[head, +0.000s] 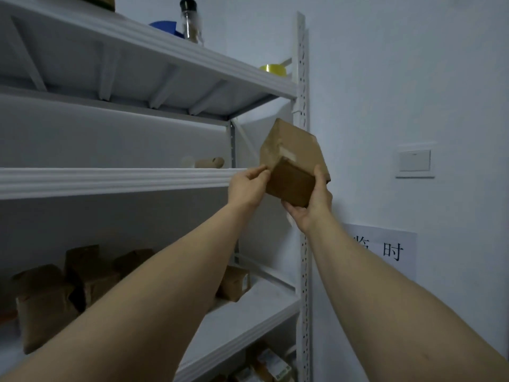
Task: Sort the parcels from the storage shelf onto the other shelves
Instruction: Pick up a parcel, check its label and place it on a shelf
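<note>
Cardboard parcel [294, 161] tilted in both hands, seemingly just beyond shelf edge [115, 181].

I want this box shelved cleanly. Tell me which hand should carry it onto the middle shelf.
Right, probably. The right hand cups the brown cardboard parcel from beneath and bears its weight; the left hand only pinches its near edge beside the white metal shelf lip, so it can guide.
</note>
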### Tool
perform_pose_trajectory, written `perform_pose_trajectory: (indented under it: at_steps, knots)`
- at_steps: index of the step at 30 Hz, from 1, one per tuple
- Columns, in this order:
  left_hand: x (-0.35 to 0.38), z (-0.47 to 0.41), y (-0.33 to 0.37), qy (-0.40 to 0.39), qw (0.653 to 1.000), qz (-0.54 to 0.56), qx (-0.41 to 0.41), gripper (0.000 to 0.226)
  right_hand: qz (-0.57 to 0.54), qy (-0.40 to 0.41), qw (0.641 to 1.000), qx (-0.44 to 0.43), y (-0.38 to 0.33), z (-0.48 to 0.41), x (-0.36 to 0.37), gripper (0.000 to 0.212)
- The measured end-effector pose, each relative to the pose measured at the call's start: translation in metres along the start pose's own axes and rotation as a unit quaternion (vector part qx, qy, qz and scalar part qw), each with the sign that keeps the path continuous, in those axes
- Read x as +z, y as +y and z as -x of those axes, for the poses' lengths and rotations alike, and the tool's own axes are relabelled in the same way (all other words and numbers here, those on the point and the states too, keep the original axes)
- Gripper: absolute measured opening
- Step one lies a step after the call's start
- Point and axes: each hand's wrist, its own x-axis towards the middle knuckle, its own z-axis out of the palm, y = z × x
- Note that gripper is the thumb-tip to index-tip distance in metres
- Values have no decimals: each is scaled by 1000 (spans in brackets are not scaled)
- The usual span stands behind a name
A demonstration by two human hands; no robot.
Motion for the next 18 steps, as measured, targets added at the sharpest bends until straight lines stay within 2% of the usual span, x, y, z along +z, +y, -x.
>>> perform_pose_trajectory:
  at_steps: [4,12,18]
  knots:
    - [-4,-43,0,-5,998,-52,26,40,34,14,999,-15,-1,-31,35,71]
    - [-16,-109,-4,-31,996,-84,28,43,139,35,989,-20,9,-86,84,59]
    - [-20,-129,-17,-111,979,-170,-14,51,268,19,963,-5,28,-112,98,52]
